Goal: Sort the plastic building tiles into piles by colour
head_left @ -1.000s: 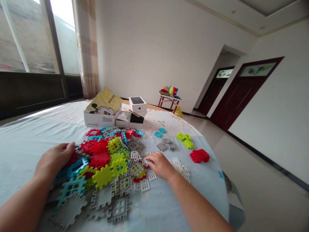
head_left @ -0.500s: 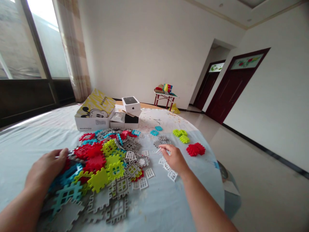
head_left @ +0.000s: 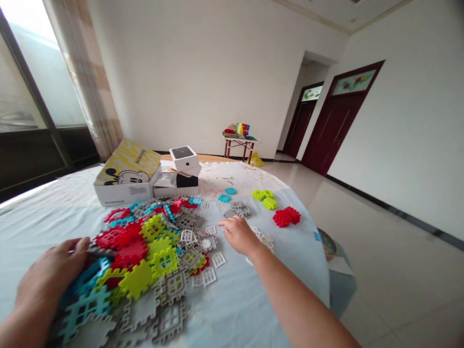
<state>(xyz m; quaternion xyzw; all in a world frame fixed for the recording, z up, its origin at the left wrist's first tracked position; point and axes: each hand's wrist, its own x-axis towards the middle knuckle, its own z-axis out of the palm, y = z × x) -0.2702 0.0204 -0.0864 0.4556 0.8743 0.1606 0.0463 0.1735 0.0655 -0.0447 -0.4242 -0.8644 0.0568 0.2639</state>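
A heap of plastic interlocking building tiles in red, lime, blue and grey covers the left of the table, among them a lime tile [head_left: 137, 279]. My left hand [head_left: 50, 273] rests at the heap's left edge, fingers loosely bent against it, with nothing visibly gripped. My right hand [head_left: 241, 235] hovers to the right of the heap, fingers stretched towards small white window pieces [head_left: 187, 236], and holds nothing visible. Another white window piece [head_left: 219, 259] lies below its fingertips. Behind the right wrist, a group of white window pieces [head_left: 264, 237] is partly hidden.
Separate piles hold grey pieces [head_left: 239, 209], blue pieces [head_left: 224, 198], lime pieces [head_left: 268, 203] and red pieces [head_left: 286, 217]. A yellow-lidded box [head_left: 123, 195] and a white phone box [head_left: 186, 164] on another carton stand at the back. The table's rounded edge curves along the right.
My right hand has let go of a small white piece and moved left towards the heap. My left hand stays at the heap's edge. The view has turned slightly right.
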